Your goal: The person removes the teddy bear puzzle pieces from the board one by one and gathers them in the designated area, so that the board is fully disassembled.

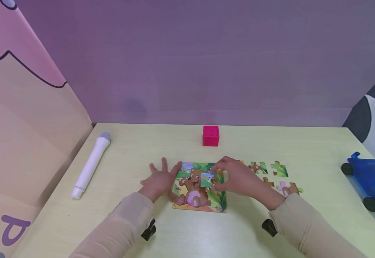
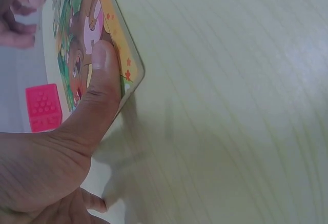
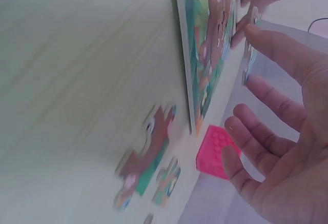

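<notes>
A jigsaw board [image 1: 196, 207] with a brown bear picture lies flat near the middle of the table. My left hand [image 1: 159, 182] is at its left edge with fingers spread, and the thumb [image 2: 102, 75] rests on the board's border in the left wrist view. Above the picture, my right hand [image 1: 239, 178] pinches a puzzle piece [image 1: 206, 180] between thumb and a finger. In the right wrist view that piece [image 3: 249, 52] appears nearly edge-on, raised off the board. Several loose pieces [image 1: 279, 169] lie right of the board, partly behind the right hand and forearm.
A red block [image 1: 211, 136] sits behind the board, near the table's back edge. On the left lies a white toy microphone [image 1: 91, 165]. A blue toy vehicle [image 1: 372, 182] with black wheels stands at the far right. A purple wall [image 1: 206, 64] rises behind the table.
</notes>
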`<state>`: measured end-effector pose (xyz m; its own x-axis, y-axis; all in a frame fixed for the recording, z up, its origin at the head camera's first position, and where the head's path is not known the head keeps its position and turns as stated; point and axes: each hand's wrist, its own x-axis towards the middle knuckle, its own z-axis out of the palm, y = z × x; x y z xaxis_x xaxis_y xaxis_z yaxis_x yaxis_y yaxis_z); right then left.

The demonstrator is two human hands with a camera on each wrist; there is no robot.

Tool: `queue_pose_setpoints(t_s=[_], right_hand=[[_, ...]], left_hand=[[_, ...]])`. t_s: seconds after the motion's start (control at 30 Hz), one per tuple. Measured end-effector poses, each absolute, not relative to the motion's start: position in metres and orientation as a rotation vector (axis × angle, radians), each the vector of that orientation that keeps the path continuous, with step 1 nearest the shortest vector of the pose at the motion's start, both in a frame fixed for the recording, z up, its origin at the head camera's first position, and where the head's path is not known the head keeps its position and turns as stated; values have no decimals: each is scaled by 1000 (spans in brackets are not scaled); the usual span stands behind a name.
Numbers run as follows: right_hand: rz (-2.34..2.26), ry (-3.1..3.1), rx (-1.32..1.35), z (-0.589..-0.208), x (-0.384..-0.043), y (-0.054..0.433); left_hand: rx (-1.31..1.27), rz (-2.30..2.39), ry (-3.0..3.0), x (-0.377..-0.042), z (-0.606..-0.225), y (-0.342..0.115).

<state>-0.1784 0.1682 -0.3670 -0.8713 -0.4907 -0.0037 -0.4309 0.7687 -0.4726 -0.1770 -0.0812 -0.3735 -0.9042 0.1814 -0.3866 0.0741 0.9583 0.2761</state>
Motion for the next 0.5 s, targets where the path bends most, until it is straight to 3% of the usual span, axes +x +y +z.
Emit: queue_pose_setpoints(t_s=[0.5], right_hand=[[-738, 2859, -672, -362, -141, 230]], left_hand=[[182, 289, 2672, -178, -373, -80]])
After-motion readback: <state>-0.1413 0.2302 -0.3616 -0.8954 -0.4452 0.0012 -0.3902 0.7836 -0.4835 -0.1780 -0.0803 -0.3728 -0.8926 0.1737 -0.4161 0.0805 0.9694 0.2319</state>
